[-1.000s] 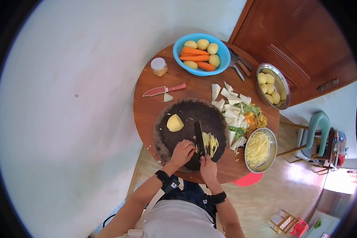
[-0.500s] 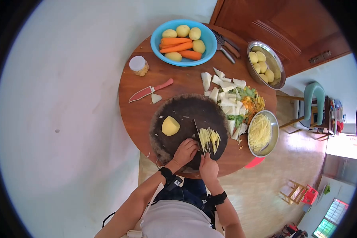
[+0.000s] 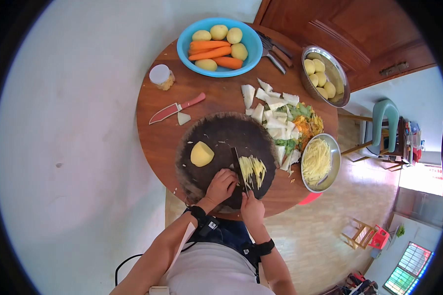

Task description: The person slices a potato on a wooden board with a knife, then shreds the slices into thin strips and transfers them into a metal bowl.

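Observation:
My right hand (image 3: 252, 210) grips the handle of a kitchen knife (image 3: 237, 164), whose dark blade stands on the round chopping board (image 3: 214, 132). My left hand (image 3: 221, 186) is closed with bent fingers against the blade's left side. They press on a potato piece that they mostly hide; only pale bits show at the fingertips. Cut potato strips (image 3: 252, 170) lie just right of the blade. A peeled potato (image 3: 202, 154), cut on one side, rests on the board's left part.
Around the board stand a blue basin (image 3: 182, 56) of carrots and potatoes, a steel bowl (image 3: 347, 78) of potatoes and a bowl (image 3: 336, 169) of potato strips. White chunks (image 3: 283, 130) and peelings lie behind. A pink-handled knife (image 3: 177, 108) and a lidded jar (image 3: 161, 76) sit left.
The view has shifted slightly, so the table appears farther left. Both hands stay at the knife and board, with the strips still beside the blade.

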`<state>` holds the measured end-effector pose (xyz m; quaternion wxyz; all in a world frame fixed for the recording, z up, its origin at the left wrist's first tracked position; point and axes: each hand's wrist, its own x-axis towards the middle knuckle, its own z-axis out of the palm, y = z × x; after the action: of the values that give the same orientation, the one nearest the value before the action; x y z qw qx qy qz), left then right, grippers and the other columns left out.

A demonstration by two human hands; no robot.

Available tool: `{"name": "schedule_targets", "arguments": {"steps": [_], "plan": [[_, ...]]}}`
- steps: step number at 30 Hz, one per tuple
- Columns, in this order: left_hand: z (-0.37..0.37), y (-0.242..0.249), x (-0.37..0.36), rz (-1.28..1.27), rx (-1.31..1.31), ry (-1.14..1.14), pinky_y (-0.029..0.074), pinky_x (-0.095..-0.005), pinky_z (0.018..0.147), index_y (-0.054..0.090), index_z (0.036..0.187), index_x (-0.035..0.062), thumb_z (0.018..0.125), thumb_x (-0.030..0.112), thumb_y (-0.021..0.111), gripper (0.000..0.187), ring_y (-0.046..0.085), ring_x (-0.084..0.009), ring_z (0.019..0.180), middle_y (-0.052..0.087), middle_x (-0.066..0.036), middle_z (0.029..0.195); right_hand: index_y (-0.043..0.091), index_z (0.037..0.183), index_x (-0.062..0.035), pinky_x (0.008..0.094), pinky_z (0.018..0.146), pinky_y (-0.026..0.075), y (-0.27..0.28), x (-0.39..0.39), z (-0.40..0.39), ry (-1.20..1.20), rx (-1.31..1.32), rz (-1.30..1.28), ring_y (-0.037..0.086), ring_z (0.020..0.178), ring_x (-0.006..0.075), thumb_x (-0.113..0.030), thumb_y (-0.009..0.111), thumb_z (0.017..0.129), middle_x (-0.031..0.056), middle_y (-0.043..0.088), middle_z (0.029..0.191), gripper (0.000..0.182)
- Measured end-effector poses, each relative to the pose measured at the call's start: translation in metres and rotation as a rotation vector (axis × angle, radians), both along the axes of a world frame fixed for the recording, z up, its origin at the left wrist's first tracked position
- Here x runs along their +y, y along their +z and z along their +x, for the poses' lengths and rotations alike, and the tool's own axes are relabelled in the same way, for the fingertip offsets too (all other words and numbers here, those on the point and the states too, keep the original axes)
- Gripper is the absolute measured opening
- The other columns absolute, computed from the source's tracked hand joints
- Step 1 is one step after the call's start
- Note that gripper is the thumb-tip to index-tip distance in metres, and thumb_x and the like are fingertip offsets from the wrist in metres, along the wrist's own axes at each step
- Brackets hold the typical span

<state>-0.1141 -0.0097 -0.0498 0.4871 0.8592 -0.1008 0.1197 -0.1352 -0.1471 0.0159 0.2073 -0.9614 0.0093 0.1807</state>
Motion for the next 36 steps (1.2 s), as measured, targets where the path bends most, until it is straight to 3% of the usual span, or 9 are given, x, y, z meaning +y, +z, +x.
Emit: {"name": "schedule_targets", "arguments": {"steps": [20,22,27,36], "plan": [[-0.001,0.002,-0.005,0.037,-0.034,0.021,0.045,-0.0351,0.073,0.054,0.078,0.0019,0.065,-0.004,0.063,0.017,0.053,-0.0282,0.084,0.055,-0.010,0.085,0.053,0.085,-0.0052,0.0491,0.053,0.046,-0.016,-0.007,0.014,-0.006,0.012,0.097,0.058,0.060,0.0407,-0.029,0.044,0.090,0.0222,0.057,0.059,0.026],[-0.002,0.005,-0.002,0.033,-0.050,0.008,0.045,-0.0354,0.073,0.054,0.078,0.0024,0.064,-0.004,0.064,0.018,0.054,-0.0280,0.084,0.055,-0.009,0.086,0.053,0.085,-0.0038,0.0493,0.054,0.046,-0.019,-0.017,0.018,-0.035,-0.016,0.251,0.058,0.060,0.0414,-0.030,0.045,0.090,0.0226,0.057,0.060,0.027],[-0.023,0.008,0.011,0.137,-0.053,0.103,0.045,-0.0364,0.072,0.056,0.079,0.0027,0.066,0.000,0.069,0.019,0.054,-0.0292,0.083,0.055,-0.010,0.088,0.054,0.084,-0.0031,0.0496,0.055,0.045,0.000,-0.022,0.012,-0.003,0.023,0.235,0.057,0.062,0.0420,-0.029,0.047,0.089,0.0231,0.057,0.062,0.027],[-0.031,0.001,-0.004,0.057,-0.024,0.239,0.042,-0.0340,0.066,0.055,0.077,0.0054,0.065,0.002,0.068,0.019,0.055,-0.0259,0.081,0.056,-0.007,0.083,0.053,0.082,-0.0052,0.0495,0.053,0.044,0.002,-0.023,0.010,0.168,0.066,0.180,0.057,0.060,0.0418,-0.028,0.048,0.088,0.0214,0.056,0.060,0.024]]}}
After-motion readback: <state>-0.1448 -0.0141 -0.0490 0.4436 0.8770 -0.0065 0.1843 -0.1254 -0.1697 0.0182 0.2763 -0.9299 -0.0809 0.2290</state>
